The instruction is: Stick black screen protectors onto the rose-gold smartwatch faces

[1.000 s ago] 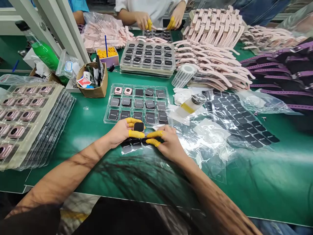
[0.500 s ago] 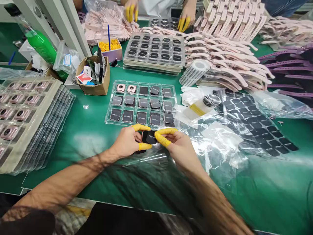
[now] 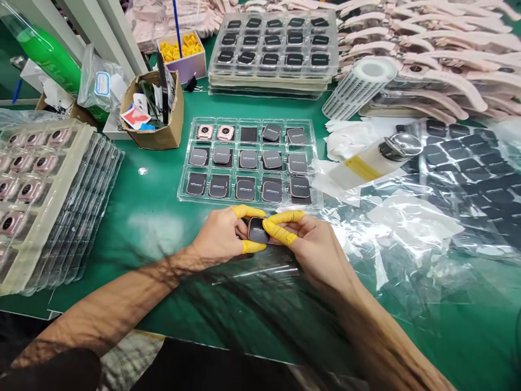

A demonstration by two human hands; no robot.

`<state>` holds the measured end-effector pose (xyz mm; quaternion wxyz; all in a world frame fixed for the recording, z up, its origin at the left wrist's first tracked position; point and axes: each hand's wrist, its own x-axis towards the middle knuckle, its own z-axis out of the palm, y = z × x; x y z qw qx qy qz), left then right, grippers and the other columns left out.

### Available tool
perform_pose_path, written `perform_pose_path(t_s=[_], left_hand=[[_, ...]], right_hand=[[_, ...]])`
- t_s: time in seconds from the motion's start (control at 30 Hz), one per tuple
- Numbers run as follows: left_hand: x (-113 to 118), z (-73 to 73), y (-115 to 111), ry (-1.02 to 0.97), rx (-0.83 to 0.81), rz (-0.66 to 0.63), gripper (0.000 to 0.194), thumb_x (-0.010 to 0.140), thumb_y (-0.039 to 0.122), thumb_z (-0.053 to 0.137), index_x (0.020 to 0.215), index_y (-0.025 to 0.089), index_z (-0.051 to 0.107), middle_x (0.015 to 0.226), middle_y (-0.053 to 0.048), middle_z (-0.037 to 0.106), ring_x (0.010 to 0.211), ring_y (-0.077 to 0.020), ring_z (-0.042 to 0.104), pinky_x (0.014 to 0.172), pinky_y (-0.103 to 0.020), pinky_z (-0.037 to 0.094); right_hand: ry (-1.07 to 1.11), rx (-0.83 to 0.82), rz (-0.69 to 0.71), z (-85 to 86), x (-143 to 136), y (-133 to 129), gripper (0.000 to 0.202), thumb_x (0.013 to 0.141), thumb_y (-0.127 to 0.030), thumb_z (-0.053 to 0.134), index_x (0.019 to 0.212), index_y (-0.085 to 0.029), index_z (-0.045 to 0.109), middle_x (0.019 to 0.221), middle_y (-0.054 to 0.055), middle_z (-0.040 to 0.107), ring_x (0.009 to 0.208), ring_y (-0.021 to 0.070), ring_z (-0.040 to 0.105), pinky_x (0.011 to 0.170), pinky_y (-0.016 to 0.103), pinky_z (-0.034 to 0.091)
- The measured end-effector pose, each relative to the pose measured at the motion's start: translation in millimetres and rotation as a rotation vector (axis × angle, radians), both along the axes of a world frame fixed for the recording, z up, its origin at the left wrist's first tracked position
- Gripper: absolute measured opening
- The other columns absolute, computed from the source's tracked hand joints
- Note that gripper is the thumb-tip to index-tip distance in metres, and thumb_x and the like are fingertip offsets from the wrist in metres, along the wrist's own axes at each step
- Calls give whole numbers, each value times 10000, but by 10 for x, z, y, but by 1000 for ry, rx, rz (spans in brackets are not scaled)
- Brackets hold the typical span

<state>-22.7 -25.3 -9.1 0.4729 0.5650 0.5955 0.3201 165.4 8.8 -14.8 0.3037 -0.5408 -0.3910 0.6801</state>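
My left hand [image 3: 228,233], with yellow finger covers, grips a small square watch face [image 3: 257,231] by its edges. Printed black film lies over the front of that watch face. My right hand [image 3: 303,233], also in yellow finger covers, pinches at the film's right edge. Just beyond my hands sits a clear plastic tray [image 3: 185,184]. Most of its compartments hold watch faces with dark film; two at the back left hold pink watch bodies [image 3: 225,132], and one beside them shows only a black square [image 3: 248,134].
Tray stacks stand at the left [image 3: 77,217] and back [image 3: 268,87]. A cardboard box [image 3: 171,127], a roll of labels [image 3: 358,89], a white bottle [image 3: 366,165], plastic film and sheets of black stickers [image 3: 468,157] surround the work area. Pink straps lie behind.
The view has moved closer, and the other person's hands have left it. The black film, earlier offset to the right, now lies squarely over the held watch face.
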Motion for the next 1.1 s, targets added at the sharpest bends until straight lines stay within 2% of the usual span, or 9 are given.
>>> perform_pose_path(t_s=[0.37,0.5,0.57,0.67,0.73,0.83,0.93,0.97,1.1], left_hand=[[-23,-12,-2,-13,-14,-15,541,651,183,880,1185,203,792,632,43,684,610,-142,641,632,-266,509],[-20,-28,4,-78,-10,-9,636,592,296,957,1187,169,773,735,7,709,706,-165,679,725,-296,570],[-9,-29,-15,-170,-64,-8,683,563,345,984,1182,160,763,786,-14,729,739,-171,696,764,-309,591],[-29,19,-60,-343,-140,113,545,619,410,965,1051,158,747,833,-38,749,719,-170,719,748,-321,619],[-101,93,-18,-425,-73,276,548,646,519,945,1000,170,714,897,-51,759,737,-190,741,720,-344,640],[-265,245,342,-326,128,410,562,766,637,838,1072,186,702,1022,-73,767,838,-216,761,734,-364,652],[-360,359,1038,162,223,320,426,938,562,687,1084,165,737,1066,-104,774,877,-211,746,756,-333,618],[-369,378,1281,397,234,276,388,980,525,637,1083,169,750,1055,-102,779,880,-211,736,768,-331,600],[-458,446,1930,652,291,187,234,903,342,763,1003,133,799,1129,-174,769,1165,-332,651,1030,-431,488]], right_hand=[[-46,57,6,-44,2,-58,501,543,-514,1002,882,-230,767,794,9,740,737,182,722,710,299,620],[-89,141,-73,-83,-35,-91,581,578,-502,979,1037,-262,715,898,-37,691,672,127,687,633,262,589],[-65,174,-92,-111,-58,-106,543,661,-544,922,1072,-272,692,928,-40,674,675,122,685,652,276,605],[-22,218,-89,-175,-80,-140,437,808,-592,791,1109,-294,682,957,-23,684,702,143,689,693,328,632],[-34,327,0,-241,-90,-164,345,859,-552,750,1107,-318,700,944,-16,687,711,163,687,697,354,626],[-136,687,241,-360,-119,-177,143,874,-416,756,991,-335,739,879,0,679,700,193,661,638,367,574],[-248,1041,424,-450,-159,-161,73,880,-321,751,949,-341,760,871,41,697,767,253,657,623,399,531],[-270,1109,462,-469,-170,-153,90,881,-307,753,962,-344,765,870,50,701,791,270,654,633,410,527],[-282,1201,510,-509,-192,-120,124,872,-287,786,986,-331,767,861,54,700,798,272,646,657,414,525]])
